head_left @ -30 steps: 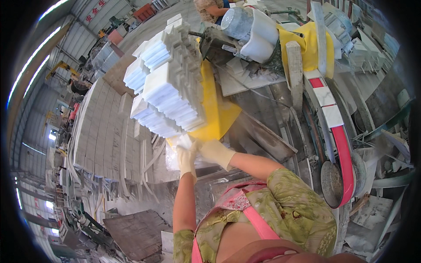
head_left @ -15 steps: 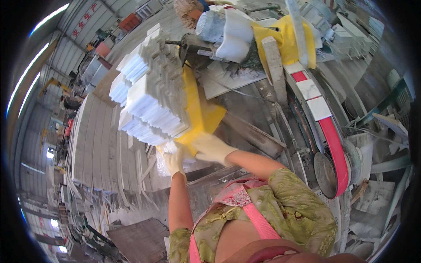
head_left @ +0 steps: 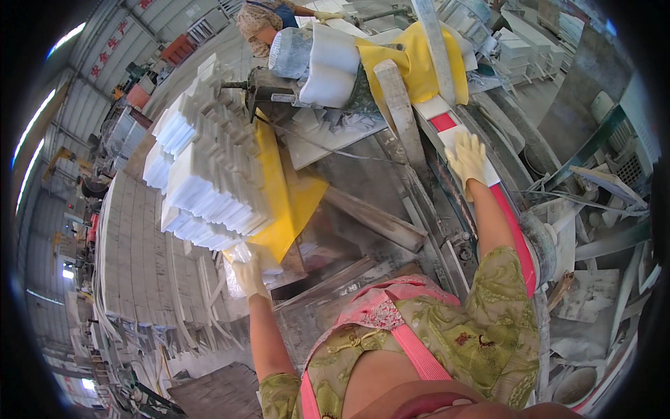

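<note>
The left hand (head_left: 250,276) gripped a white stone strip (head_left: 246,253) at the near end of the stack (head_left: 206,181). The right hand (head_left: 466,157) lay flat, fingers spread, on the red-and-white rail (head_left: 513,223). The strips looked heavy, stiff and brittle, best supported underneath.

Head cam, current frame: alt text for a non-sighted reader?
A person's gloved left hand rests on the lower end of a stack of white stone strips lying on a yellow sheet, while the gloved right hand lies flat on a red-and-white machine rail. Another person works beyond.
</note>
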`<state>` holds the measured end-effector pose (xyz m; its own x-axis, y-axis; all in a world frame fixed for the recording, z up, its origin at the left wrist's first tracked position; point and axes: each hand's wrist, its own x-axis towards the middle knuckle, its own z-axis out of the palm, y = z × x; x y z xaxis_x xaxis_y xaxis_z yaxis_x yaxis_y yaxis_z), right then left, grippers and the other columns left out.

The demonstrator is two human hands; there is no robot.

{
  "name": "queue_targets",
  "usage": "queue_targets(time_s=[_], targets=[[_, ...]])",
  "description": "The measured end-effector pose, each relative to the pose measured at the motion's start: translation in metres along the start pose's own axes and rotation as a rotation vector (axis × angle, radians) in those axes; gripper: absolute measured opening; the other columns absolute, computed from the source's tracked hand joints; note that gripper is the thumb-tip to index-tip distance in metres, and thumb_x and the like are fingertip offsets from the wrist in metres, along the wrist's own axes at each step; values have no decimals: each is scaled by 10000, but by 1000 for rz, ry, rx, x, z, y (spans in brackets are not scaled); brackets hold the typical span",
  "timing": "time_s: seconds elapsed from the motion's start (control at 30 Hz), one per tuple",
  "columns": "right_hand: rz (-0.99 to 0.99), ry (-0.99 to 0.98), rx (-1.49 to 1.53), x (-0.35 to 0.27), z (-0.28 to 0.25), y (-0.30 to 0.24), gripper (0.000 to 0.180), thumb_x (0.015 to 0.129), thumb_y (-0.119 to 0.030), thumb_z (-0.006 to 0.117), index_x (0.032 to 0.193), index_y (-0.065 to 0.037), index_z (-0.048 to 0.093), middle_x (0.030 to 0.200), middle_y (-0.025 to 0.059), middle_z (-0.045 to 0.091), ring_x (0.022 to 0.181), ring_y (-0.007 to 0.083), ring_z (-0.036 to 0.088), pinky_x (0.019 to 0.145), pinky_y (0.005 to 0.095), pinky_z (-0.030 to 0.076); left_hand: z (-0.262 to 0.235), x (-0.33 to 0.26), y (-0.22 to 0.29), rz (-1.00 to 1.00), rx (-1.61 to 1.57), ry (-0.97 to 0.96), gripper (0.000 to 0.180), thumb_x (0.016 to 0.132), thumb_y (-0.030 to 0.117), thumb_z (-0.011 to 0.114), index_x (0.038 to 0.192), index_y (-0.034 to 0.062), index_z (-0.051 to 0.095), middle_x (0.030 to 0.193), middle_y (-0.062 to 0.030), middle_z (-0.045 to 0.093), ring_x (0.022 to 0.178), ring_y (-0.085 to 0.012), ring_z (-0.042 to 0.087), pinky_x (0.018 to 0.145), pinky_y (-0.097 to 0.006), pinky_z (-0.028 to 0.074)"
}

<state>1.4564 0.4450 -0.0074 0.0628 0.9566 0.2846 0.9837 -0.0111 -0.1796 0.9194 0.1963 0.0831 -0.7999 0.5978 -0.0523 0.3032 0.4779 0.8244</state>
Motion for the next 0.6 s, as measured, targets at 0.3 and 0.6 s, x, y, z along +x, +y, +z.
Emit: queue_targets(time_s=[0.3, 0.6], targets=[[61, -113, -87, -13, 11, 16, 661, 1016, -467, 454, 1581, -148, 326, 1644, 98, 303, 1516, 326, 246, 1243, 488, 136, 4, 5, -6, -29, 108, 72, 557, 798, 268, 774, 1165, -77, 536, 1089, -228, 635, 930, -305, 648, 791, -432, 541], [64, -118, -76, -22, 6, 19, 643, 1020, -442, 442, 1582, -151, 324, 1641, 110, 307, 1517, 339, 245, 1248, 474, 133, 5, -3, 2, -39, -17, 76, 570, 788, 227, 771, 1204, -80, 530, 1101, -226, 634, 929, -322, 664, 768, -438, 562]])
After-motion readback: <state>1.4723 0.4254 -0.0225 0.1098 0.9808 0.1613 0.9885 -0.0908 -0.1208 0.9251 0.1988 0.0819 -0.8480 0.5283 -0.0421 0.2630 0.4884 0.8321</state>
